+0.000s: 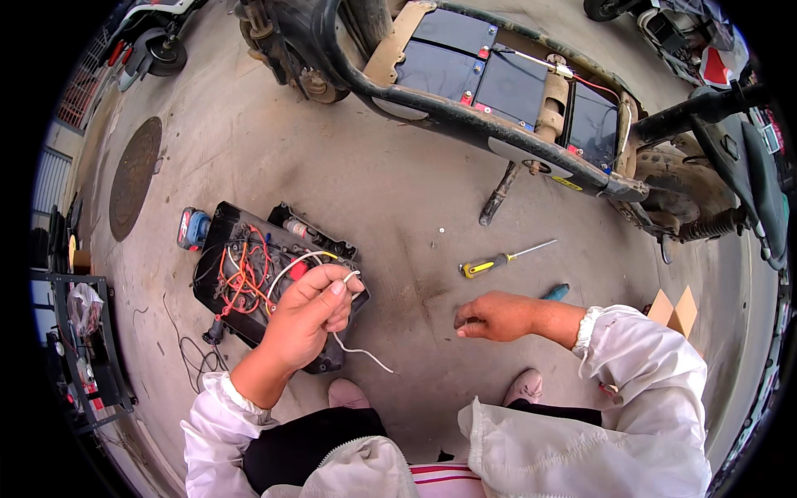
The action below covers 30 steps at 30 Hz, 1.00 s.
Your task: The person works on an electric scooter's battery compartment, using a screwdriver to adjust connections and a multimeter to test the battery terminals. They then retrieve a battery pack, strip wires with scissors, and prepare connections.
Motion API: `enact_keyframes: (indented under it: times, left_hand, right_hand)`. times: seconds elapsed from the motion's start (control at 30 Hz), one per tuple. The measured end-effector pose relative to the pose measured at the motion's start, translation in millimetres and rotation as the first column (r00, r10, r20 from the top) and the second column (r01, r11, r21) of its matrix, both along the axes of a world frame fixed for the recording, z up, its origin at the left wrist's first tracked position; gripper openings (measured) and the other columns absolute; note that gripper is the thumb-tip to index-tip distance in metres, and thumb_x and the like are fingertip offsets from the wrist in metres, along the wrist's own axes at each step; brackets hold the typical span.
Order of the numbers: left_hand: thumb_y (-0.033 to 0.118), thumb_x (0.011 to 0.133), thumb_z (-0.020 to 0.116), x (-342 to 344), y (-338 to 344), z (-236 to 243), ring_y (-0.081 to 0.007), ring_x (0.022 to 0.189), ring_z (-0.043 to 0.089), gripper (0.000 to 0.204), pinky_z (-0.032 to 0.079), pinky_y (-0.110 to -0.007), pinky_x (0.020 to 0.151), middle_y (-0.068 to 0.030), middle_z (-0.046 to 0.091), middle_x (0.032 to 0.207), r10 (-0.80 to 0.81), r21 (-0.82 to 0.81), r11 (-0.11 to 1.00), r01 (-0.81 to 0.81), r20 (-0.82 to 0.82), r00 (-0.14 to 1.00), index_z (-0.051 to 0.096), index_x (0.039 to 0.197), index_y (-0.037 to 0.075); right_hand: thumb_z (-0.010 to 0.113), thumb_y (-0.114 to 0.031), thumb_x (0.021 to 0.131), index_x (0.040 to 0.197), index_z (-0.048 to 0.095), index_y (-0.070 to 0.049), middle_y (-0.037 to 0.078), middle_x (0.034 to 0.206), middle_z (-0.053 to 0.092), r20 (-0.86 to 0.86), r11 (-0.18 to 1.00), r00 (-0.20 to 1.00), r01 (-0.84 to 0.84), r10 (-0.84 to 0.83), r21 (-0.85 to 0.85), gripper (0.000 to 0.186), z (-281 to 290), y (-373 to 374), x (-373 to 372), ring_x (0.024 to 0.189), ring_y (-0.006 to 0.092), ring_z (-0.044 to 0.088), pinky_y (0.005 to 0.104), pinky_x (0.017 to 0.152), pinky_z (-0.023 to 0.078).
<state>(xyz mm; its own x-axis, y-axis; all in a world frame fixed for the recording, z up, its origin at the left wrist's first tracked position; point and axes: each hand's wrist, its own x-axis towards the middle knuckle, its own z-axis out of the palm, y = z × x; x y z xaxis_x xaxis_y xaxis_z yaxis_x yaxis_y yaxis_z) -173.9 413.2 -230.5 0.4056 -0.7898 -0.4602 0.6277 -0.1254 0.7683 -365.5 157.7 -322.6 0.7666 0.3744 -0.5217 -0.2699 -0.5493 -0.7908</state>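
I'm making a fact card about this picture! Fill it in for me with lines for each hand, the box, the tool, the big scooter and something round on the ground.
Left hand: pinching a white wire
Right hand: over the ground, nothing visible in it
Box: black, open, with tangled orange wires inside
Tool: yellow-and-black screwdriver, lying beyond the right hand
Scooter: black batteries showing in its frame
Something round: dark ground cover, far left
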Motion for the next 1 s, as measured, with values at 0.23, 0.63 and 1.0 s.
enact_keyframes:
  times: [0.23, 0.63, 1.0]
  left_hand:
    - [0.023, 0.102, 0.054, -31.8, -106.6, -13.0, -0.0043, 0.06, 0.032, 0.022, 0.029, -0.021, 0.054, 0.0068, 0.039, 0.069, -0.248, 0.223, 0.949, 0.225, 0.083, 0.965, 0.062, 0.108, 0.003]
    - [0.021, 0.103, 0.052, -72.4, -111.6, -71.2, -0.0031, 0.059, 0.037, 0.02, 0.032, -0.021, 0.052, 0.0062, 0.051, 0.075, -0.234, 0.411, 0.899, 0.152, 0.155, 0.96, 0.064, 0.108, 0.006]
    - [0.02, 0.101, 0.055, -137.4, -82.3, -120.2, -0.0087, 0.07, 0.051, 0.019, 0.048, -0.028, 0.072, 0.0022, 0.053, 0.074, 0.073, 0.556, 0.825, -0.105, 0.079, 0.994, 0.066, 0.105, 0.004]
  right_hand:
    - [0.059, -0.026, 0.094, 0.108, 0.066, -0.005, 0.018, 0.102, 0.068, 0.225, 0.836, 0.902, 0.428, -0.37, -0.343, 0.026, -51.8, -83.8, -38.0, 0.099, 0.038, 0.063, 0.0464, 0.083, 0.05]
    - [0.071, -0.02, 0.087, 0.109, 0.066, -0.004, 0.01, 0.088, 0.063, 0.206, 0.739, 0.777, 0.429, -0.595, 0.519, 0.028, -7.7, -50.1, 15.5, 0.076, 0.0193, 0.062, 0.0327, 0.068, 0.05]
    - [0.06, -0.022, 0.095, 0.095, 0.067, -0.001, 0.015, 0.079, 0.067, 0.117, 0.645, 0.635, 0.759, -0.764, 0.092, 0.022, -123.4, -123.3, -30.6, 0.075, 0.0287, 0.066, 0.0367, 0.07, 0.05]
